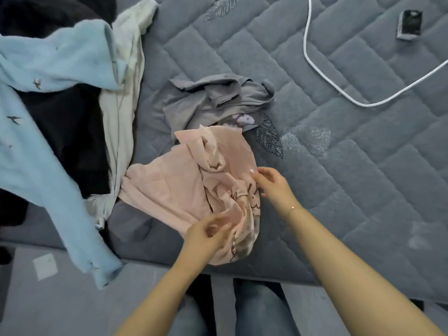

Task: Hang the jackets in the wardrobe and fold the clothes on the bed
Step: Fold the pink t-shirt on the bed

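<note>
Left hand: reaching in from below, fingers curling and pinching the near edge of the pink garment.
Right hand: stretching further forward, wrist bent, fingertips pinching the garment's right side.
Pink garment: lying crumpled near the front edge of the bed, between both hands.
Grey garment: lying bunched just beyond the pink one, touching it.
Light blue jacket: sprawling at left over dark clothes and a white garment, sleeve hanging off the bed.
White cable: looping far right.
Small dark box: sitting beyond the cable.
</note>
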Demonstrator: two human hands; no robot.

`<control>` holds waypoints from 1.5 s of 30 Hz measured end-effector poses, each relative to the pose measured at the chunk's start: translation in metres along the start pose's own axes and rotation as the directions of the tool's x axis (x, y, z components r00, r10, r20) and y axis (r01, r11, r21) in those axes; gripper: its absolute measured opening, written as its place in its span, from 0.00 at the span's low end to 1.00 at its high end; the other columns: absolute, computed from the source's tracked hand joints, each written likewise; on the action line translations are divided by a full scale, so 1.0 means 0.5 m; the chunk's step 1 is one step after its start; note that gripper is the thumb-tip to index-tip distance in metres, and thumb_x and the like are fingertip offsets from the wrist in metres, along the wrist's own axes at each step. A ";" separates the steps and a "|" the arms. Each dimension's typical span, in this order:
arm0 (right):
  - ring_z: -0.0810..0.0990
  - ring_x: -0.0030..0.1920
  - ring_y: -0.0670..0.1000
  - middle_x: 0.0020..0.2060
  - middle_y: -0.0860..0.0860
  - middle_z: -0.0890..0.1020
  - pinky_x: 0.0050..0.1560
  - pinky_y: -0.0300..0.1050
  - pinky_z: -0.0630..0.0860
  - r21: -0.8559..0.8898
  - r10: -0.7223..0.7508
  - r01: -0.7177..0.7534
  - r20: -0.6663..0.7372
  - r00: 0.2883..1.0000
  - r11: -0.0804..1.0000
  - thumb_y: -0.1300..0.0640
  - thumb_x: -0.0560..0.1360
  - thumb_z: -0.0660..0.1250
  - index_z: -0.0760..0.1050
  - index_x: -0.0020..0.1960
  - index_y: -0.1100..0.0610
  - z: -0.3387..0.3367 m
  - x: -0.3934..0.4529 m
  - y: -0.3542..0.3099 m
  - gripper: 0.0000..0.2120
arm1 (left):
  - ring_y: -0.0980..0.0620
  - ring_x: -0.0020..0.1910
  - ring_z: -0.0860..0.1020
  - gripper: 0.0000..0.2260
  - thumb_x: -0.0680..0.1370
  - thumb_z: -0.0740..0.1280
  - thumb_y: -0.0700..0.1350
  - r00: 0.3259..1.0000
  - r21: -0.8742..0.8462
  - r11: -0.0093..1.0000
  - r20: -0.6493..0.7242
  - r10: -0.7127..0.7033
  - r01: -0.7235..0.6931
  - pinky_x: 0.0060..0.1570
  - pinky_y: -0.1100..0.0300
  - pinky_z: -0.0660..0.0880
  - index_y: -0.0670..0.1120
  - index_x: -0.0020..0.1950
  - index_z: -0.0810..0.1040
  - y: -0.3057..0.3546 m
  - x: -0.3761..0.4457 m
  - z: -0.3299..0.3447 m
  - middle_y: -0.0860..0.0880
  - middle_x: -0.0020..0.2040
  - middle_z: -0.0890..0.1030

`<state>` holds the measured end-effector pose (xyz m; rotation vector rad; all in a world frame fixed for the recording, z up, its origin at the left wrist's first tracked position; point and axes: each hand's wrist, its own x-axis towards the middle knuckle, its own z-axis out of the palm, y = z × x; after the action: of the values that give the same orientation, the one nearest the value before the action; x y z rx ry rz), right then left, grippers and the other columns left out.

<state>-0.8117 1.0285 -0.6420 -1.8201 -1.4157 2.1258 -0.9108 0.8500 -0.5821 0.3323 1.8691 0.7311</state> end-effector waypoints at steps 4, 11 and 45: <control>0.77 0.49 0.49 0.52 0.52 0.77 0.51 0.46 0.75 -0.316 -0.132 0.090 -0.112 0.985 0.944 0.49 0.74 0.72 0.73 0.61 0.56 0.037 0.039 0.012 0.20 | 0.58 0.54 0.76 0.09 0.77 0.69 0.42 0.863 0.239 0.931 -0.363 0.351 -0.278 0.56 0.65 0.72 0.51 0.57 0.78 0.078 0.083 -0.057 0.54 0.55 0.79; 0.76 0.42 0.50 0.41 0.51 0.78 0.44 0.45 0.73 -0.526 -0.277 0.210 -0.050 0.960 0.824 0.60 0.73 0.69 0.79 0.50 0.57 -0.002 0.046 0.053 0.06 | 0.46 0.58 0.76 0.19 0.74 0.71 0.55 0.957 0.542 0.840 -0.223 0.186 -0.037 0.56 0.52 0.72 0.47 0.61 0.75 0.193 0.311 -0.105 0.49 0.56 0.80; 0.80 0.47 0.49 0.48 0.52 0.79 0.47 0.44 0.81 0.802 -0.049 0.154 -0.154 0.987 0.577 0.51 0.78 0.62 0.71 0.57 0.52 -0.152 -0.346 -0.018 0.09 | 0.54 0.51 0.79 0.05 0.81 0.65 0.44 0.882 0.408 0.885 0.472 0.004 -0.223 0.46 0.61 0.73 0.47 0.47 0.78 0.127 0.136 0.028 0.48 0.61 0.81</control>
<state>-0.6998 0.9890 -0.4946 -1.3748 -0.3242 2.0198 -0.9324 0.9407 -0.5963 0.8517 1.5458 0.2425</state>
